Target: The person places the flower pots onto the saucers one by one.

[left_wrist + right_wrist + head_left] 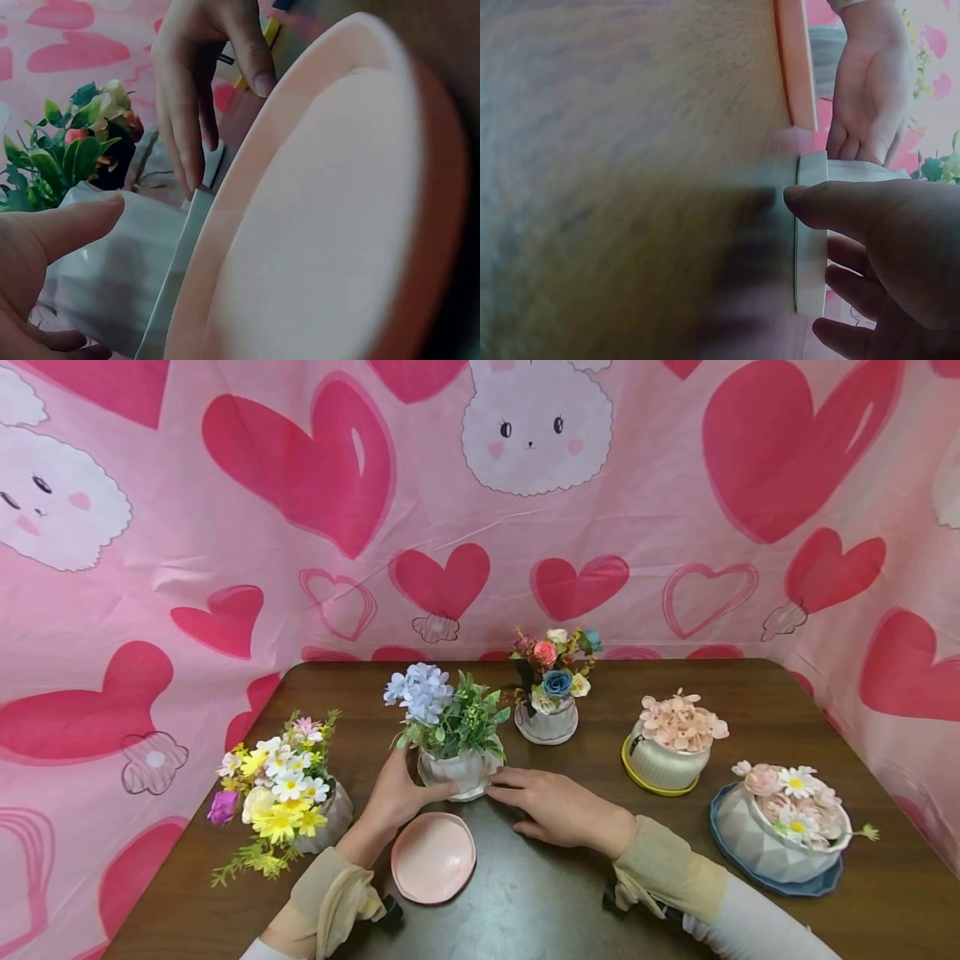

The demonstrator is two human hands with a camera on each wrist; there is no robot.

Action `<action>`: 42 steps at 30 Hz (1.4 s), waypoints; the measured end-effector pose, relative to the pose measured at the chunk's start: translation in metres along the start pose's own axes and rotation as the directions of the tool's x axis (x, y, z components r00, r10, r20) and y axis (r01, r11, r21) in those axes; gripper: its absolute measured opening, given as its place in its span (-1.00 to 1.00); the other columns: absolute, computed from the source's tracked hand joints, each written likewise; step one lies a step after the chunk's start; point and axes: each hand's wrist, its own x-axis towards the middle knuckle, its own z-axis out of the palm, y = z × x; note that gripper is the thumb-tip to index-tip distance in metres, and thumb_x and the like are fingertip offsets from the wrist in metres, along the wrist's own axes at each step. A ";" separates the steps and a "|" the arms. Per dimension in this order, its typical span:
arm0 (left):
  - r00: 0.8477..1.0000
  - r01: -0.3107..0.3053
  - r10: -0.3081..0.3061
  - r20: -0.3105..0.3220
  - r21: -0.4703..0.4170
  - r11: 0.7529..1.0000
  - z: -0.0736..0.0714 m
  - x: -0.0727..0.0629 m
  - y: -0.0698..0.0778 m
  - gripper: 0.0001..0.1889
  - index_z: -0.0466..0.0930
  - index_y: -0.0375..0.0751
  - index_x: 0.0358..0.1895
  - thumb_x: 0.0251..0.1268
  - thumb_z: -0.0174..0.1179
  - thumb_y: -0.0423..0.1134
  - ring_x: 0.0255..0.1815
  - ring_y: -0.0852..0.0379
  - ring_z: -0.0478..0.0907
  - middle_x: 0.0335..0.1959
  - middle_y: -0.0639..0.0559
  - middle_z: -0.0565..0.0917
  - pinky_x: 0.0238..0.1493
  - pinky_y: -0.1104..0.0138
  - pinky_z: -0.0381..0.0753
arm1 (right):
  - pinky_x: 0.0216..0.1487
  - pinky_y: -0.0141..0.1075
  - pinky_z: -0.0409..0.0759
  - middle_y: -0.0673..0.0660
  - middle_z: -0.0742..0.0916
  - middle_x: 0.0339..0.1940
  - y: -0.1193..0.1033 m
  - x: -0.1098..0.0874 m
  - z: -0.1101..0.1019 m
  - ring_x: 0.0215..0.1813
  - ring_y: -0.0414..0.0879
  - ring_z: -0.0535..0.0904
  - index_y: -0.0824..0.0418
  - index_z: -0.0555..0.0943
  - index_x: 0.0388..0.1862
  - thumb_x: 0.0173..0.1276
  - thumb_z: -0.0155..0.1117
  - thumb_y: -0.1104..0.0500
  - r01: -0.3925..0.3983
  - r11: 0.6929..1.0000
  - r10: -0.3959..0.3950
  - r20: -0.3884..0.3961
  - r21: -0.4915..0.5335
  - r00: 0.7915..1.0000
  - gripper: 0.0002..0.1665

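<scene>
A white flowerpot (459, 770) with blue flowers (422, 693) and green leaves stands upright on a white saucer (811, 240) at the table's middle. My left hand (397, 793) holds the pot from its left side, the thumb reaching across its front. From the right, my right hand (558, 806) stretches its fingers (510, 783) to the saucer's edge, with the thumb apart from it. Just in front of the pot lies a pink round dish (433, 858), large in the left wrist view. The left fingers behind the pot are partly hidden.
Yellow and white flowers in a pot (333, 822) stand at left. Behind is a pot of mixed roses (547, 724). To the right sit a cream pot (667, 764) on a yellow saucer and a white faceted pot (780, 843) on a blue plate (817, 883).
</scene>
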 end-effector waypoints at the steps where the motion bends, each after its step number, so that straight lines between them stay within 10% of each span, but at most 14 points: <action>1: 1.000 0.014 -0.014 0.007 -0.002 1.000 -0.001 -0.002 0.000 0.06 0.09 -0.04 0.51 -0.08 0.58 -0.20 0.56 -0.15 0.16 0.51 -0.14 0.27 0.52 -0.04 0.21 | 0.38 -0.11 0.48 0.09 0.48 0.46 0.000 0.000 0.000 0.47 -0.01 0.40 0.08 0.41 0.44 0.32 0.37 0.02 0.003 1.000 -0.003 -0.004 -0.001 1.000 -0.27; 8: 1.000 0.019 -0.023 0.018 0.219 0.976 -0.013 -0.019 -0.001 -0.20 0.32 -0.25 0.40 0.12 0.44 -0.05 0.44 -0.22 0.34 0.41 -0.23 0.41 0.40 -0.09 0.37 | 0.39 -0.12 0.47 0.11 0.49 0.45 0.003 -0.002 0.000 0.47 -0.02 0.40 0.11 0.42 0.43 0.33 0.37 0.01 0.015 1.000 -0.015 -0.028 -0.007 0.999 -0.28; 15: 0.992 -0.101 0.052 0.113 0.495 0.863 -0.016 -0.034 0.002 -0.39 0.44 -0.39 0.32 0.36 0.22 -0.02 0.36 -0.26 0.42 0.35 -0.28 0.45 0.35 -0.14 0.38 | 0.40 -0.12 0.46 0.13 0.50 0.43 0.006 -0.003 -0.002 0.47 -0.01 0.39 0.14 0.44 0.41 0.31 0.39 0.04 0.002 1.000 -0.002 -0.046 0.001 0.999 -0.29; 28: 0.963 -0.258 0.118 0.244 0.692 0.675 -0.009 -0.046 0.013 -0.50 0.54 -0.34 0.25 0.43 0.14 -0.03 0.24 -0.19 0.52 0.29 -0.29 0.46 0.26 0.00 0.53 | 0.30 -0.15 0.55 0.12 0.48 0.44 0.004 -0.002 -0.002 0.43 -0.04 0.44 0.15 0.44 0.41 0.33 0.37 0.04 -0.014 1.000 0.014 -0.023 -0.003 1.000 -0.30; 42: 0.948 -0.283 0.076 0.309 0.709 0.646 -0.013 -0.053 0.016 -0.48 0.48 -0.14 0.35 0.45 0.11 0.03 0.41 -0.31 0.34 0.42 -0.34 0.35 0.36 -0.09 0.41 | 0.24 -0.16 0.59 0.17 0.51 0.40 0.004 0.009 -0.005 0.34 -0.01 0.52 0.21 0.46 0.38 0.30 0.40 0.05 0.003 1.000 -0.003 -0.017 0.006 1.000 -0.30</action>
